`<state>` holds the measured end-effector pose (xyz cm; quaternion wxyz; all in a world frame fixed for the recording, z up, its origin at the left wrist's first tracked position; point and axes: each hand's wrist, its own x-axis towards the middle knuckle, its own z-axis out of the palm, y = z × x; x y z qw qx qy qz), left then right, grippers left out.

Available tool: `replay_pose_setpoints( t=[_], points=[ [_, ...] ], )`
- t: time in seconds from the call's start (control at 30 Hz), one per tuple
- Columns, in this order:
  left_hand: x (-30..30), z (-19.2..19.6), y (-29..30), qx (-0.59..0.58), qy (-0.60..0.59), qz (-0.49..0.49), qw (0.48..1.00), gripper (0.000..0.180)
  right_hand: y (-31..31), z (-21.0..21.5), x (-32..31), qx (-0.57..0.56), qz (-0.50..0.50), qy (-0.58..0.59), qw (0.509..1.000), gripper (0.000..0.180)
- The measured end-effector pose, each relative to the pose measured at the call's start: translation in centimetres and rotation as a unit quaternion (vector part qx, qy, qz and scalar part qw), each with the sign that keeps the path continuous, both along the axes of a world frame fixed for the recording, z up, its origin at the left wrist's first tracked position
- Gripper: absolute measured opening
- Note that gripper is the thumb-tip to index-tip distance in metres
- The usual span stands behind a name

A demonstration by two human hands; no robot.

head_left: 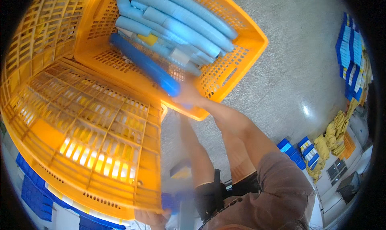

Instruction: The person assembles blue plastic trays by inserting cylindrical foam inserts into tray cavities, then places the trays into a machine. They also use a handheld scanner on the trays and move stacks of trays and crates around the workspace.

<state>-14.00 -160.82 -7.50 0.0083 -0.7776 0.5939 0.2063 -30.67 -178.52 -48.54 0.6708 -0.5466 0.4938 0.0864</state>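
My right hand (188, 94), blurred by motion, is at the near end of a long dark-blue roll (144, 65) and appears closed round it. The roll slants over the near side of an orange-yellow plastic crate (251, 33). Several light-blue rolls (181, 27) lie lengthwise in that crate, with a small yellow piece (148, 39) among them. At the lower edge my left hand (152, 218) has its fingers curled on the bottom corner of a second yellow crate (148, 165). White and yellow pieces show through this crate's slots.
Another slatted yellow crate wall (40, 33) rises at the far left. Grey floor (277, 81) spreads to the right. Blue-and-white stacks (349, 53) and yellow sacks (335, 127) lie along the right side. My bare legs (197, 149) stand below the crates.
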Motion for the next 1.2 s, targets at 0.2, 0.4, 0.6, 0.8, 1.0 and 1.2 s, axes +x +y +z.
replay_pose_setpoints(
  t=[0.2, 0.4, 0.6, 0.8, 1.0, 1.2],
  points=[
    [0.7, 0.7, -0.4, -0.014, -0.052, -0.054, 0.997, 0.063, 2.7, 13.1, -8.5, -0.216, -0.089, 0.031, 0.972, 0.065],
    [-1.5, -0.6, -1.7, -0.333, -0.127, -0.072, 0.932, 0.075, 12.9, 21.7, -22.4, -0.356, -0.105, 0.113, 0.922, 0.065],
    [-13.5, -4.1, 5.8, -0.362, -0.097, -0.358, 0.855, 0.049, 31.0, 35.7, -38.7, -0.368, 0.011, 0.184, 0.911, 0.069],
    [-20.4, -6.2, 11.9, -0.319, 0.051, -0.373, 0.870, 0.054, 33.7, 43.6, -47.9, -0.295, 0.116, 0.221, 0.922, 0.075],
    [-27.5, -10.0, 14.9, -0.072, 0.203, -0.320, 0.922, 0.068, 28.4, 44.3, -53.1, -0.392, 0.335, 0.212, 0.830, 0.088],
    [-35.9, -11.9, 16.0, 0.147, 0.502, 0.053, 0.851, 0.065, 36.4, 37.9, -46.4, -0.308, -0.035, 0.305, 0.900, 0.124]
  ],
)
